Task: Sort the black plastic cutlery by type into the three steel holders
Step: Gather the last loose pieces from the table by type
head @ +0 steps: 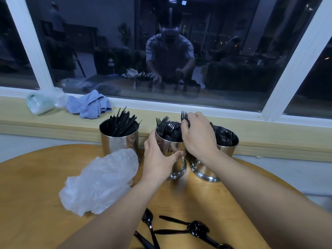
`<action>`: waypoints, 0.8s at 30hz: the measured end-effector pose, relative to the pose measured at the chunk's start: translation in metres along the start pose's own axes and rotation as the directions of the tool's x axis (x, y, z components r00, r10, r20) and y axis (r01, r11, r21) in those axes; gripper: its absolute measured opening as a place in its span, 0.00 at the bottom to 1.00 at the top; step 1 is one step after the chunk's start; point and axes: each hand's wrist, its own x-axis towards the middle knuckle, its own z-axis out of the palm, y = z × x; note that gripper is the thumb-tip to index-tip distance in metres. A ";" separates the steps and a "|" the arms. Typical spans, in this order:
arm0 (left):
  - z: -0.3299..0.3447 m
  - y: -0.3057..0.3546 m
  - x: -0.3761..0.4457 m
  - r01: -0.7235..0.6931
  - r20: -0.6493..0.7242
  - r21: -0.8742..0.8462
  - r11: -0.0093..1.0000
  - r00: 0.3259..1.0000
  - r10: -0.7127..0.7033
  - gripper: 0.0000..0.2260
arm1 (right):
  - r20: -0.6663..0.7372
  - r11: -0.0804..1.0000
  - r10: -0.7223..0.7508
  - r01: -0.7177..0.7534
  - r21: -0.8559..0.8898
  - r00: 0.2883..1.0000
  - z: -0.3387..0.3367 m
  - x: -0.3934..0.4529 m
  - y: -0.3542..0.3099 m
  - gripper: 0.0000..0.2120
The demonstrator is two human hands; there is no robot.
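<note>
Here, left hand (158, 155) fingers wrapped round middle holder (173, 153), right hand (198, 135) fingers pinching fork (184, 115) above it

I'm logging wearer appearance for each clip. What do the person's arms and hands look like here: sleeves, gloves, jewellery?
Both forearms are bare as far as the frame shows, with no sleeve in view. The left hand and right hand wear no gloves, and no ring, watch or bracelet is visible on either.
</note>
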 end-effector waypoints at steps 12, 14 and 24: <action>-0.002 0.000 0.000 -0.010 -0.004 0.041 0.999 1.000 0.011 0.58 | -0.039 0.898 0.099 -0.072 0.434 0.994 -0.006 -0.005 0.002 0.33; -0.002 -0.001 0.000 -0.013 -0.007 0.044 0.999 1.000 0.013 0.58 | -0.047 0.884 0.104 -0.071 0.463 0.993 -0.007 -0.006 0.001 0.25; -0.003 -0.001 -0.001 -0.006 0.009 0.052 0.999 1.000 0.005 0.59 | -0.110 0.894 0.057 -0.002 0.448 0.992 -0.001 0.000 0.004 0.12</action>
